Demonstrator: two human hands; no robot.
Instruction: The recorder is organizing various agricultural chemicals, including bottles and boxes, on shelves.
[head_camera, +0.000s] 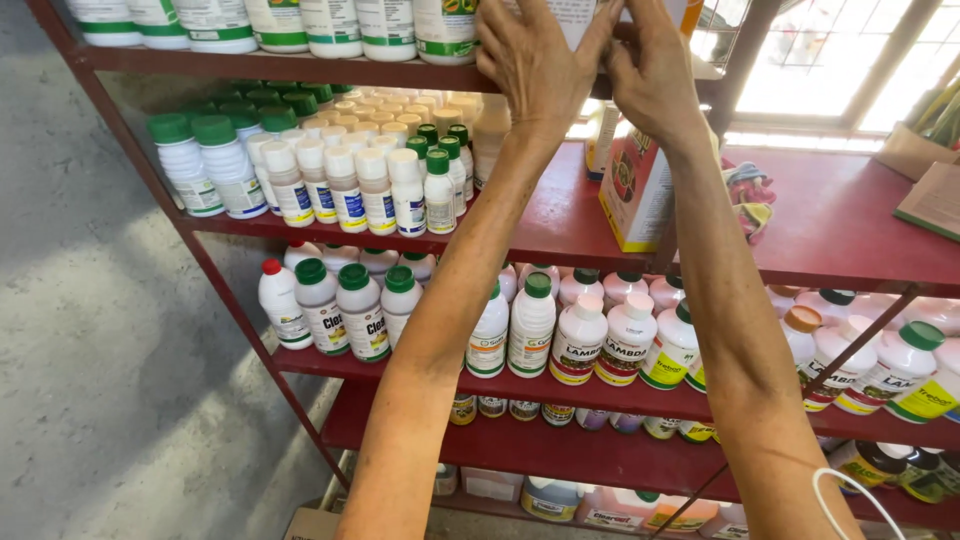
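2 hands (590, 65) around white carton (578, 15)

Both sets of fingers (600, 30) cover most of a white package (580, 15), whose top the frame edge cuts off; its shape stays unclear.

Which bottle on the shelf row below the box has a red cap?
The small white bottle at the far left end of that row, with a red cap. Its neighbours there carry green caps, and bottles further right have white or pale ones.

Single head-worn view, close, angled downward along raised forearms, facing red metal shelving (560, 215) stocked with bottles
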